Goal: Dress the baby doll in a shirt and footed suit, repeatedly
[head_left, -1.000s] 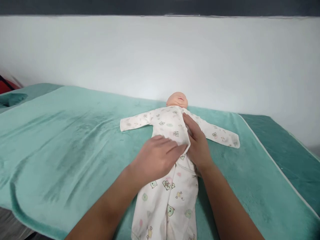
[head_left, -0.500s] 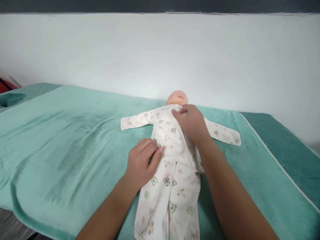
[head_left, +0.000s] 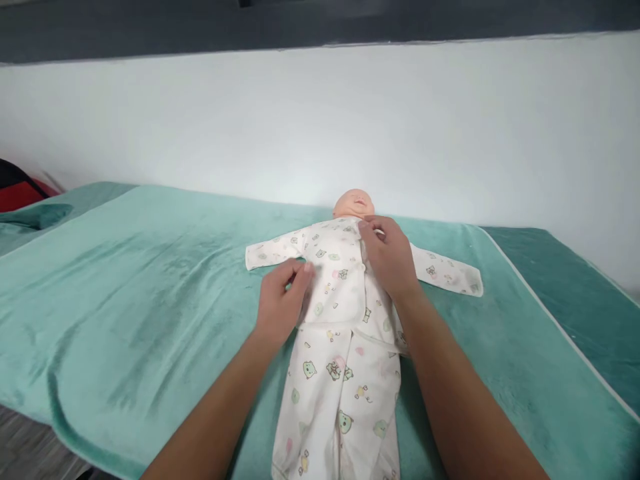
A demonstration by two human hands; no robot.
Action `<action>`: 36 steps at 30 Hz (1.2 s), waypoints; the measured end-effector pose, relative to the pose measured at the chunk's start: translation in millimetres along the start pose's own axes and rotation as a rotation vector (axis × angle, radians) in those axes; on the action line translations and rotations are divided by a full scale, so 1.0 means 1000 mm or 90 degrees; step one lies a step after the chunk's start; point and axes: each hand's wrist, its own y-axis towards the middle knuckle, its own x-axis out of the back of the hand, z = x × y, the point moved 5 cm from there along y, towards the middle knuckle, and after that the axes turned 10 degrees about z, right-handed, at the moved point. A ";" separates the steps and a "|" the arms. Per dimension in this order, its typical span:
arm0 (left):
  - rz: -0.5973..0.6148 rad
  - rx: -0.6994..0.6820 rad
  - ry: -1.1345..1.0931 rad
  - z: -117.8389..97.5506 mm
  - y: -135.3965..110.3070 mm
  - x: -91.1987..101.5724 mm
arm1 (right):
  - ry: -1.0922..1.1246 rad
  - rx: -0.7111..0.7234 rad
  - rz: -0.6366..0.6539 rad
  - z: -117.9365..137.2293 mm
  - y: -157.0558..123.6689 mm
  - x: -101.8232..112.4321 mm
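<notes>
A baby doll (head_left: 354, 202) lies on its back, dressed in a white baby shirt (head_left: 335, 287) and matching trousers (head_left: 330, 400) printed with small green, pink and yellow figures. At the shirt's neck opening, my right hand (head_left: 387, 253) is closed, thumb and forefinger pinching the front edge below the doll's chin. My left hand (head_left: 283, 297) has its fingers curled at the side of the shirt below the armpit, the thumb against the cloth. Both sleeves are spread outward, their cuffs lying flat. A button shows on the shirt's front edge, while my right hand hides part of the chest.
Beneath the doll, a light green plush blanket (head_left: 150, 300) with some wrinkles covers the surface. Darker green cloth (head_left: 565, 287) shows at the right. A white wall (head_left: 300, 127) stands behind, and a red and black item (head_left: 20, 193) sits at the far left.
My left hand has moved up the shirt's side, from near the hem to below the armpit. My right hand has shifted slightly right at the neckline. The camera view has tilted a little.
</notes>
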 end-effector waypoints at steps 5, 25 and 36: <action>0.017 0.003 0.015 -0.016 0.090 -0.024 | -0.149 -0.065 0.002 -0.006 0.014 0.002; 0.135 0.011 -0.049 -0.006 0.130 -0.066 | 0.056 -0.080 0.029 -0.022 0.039 -0.001; 0.112 0.063 -0.190 -0.001 0.129 -0.068 | 0.144 -0.068 0.039 -0.022 0.026 0.000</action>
